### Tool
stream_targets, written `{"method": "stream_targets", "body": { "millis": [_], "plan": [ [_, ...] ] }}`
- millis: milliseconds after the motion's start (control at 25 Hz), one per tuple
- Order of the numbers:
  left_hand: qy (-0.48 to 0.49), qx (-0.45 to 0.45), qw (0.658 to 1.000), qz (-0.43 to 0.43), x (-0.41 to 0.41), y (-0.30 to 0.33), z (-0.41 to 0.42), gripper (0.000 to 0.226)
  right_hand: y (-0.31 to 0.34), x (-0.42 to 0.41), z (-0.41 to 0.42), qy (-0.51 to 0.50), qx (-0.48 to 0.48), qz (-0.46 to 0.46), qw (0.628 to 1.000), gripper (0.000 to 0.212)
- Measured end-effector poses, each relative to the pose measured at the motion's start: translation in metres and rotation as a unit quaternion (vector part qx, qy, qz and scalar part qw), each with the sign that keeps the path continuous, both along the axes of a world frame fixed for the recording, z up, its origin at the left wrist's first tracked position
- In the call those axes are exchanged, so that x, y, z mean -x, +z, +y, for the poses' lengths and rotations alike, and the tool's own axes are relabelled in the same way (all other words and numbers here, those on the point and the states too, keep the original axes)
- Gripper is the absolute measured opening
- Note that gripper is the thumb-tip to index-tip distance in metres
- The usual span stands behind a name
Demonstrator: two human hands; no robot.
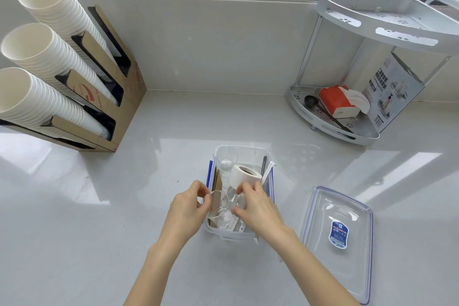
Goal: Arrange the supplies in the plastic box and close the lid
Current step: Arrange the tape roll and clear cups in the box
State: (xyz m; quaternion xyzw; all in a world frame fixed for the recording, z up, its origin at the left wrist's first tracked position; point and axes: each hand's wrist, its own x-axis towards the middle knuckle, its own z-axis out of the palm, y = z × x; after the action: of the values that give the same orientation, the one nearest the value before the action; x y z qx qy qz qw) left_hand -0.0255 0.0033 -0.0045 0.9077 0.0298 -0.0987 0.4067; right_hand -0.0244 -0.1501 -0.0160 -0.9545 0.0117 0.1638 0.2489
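Observation:
A clear plastic box (250, 150) with blue clasps stands open on the counter in front of me. Inside it are a clear cup (227, 158) at the far end, a white tape roll (244, 176), brown cardboard pieces (216, 182) along the left wall and a dark pen (263, 164) by the right wall. My left hand (187, 211) and my right hand (258, 208) both grip a second clear cup (219, 208), tilted on its side at the box's near end. The clear lid (337, 238) lies flat to the right, with a blue label.
A cardboard holder (116, 97) with three long stacks of white paper cups leans at the left. At the back right stands a white corner rack (352, 117) holding a red tissue pack, a black scoop and a printed box. A window runs behind.

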Motion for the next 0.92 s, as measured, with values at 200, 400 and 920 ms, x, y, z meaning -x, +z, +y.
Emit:
{"method": "stream_targets", "body": {
  "millis": [200, 400, 920],
  "plan": [
    [0.018, 0.039, 0.999, 0.014, 0.001, 0.003, 0.001, 0.025, -0.005, 0.002, 0.003, -0.029, -0.007, -0.061, 0.998, 0.020],
    [0.034, 0.078, 0.996, 0.019, 0.002, 0.013, 0.002, 0.020, 0.001, -0.003, -0.007, -0.064, -0.044, -0.109, 0.991, 0.020],
    [0.021, 0.101, 0.994, 0.022, 0.002, 0.021, -0.006, 0.018, 0.050, -0.008, -0.044, -0.181, -0.186, -0.147, 0.954, 0.012]
  ]
}}
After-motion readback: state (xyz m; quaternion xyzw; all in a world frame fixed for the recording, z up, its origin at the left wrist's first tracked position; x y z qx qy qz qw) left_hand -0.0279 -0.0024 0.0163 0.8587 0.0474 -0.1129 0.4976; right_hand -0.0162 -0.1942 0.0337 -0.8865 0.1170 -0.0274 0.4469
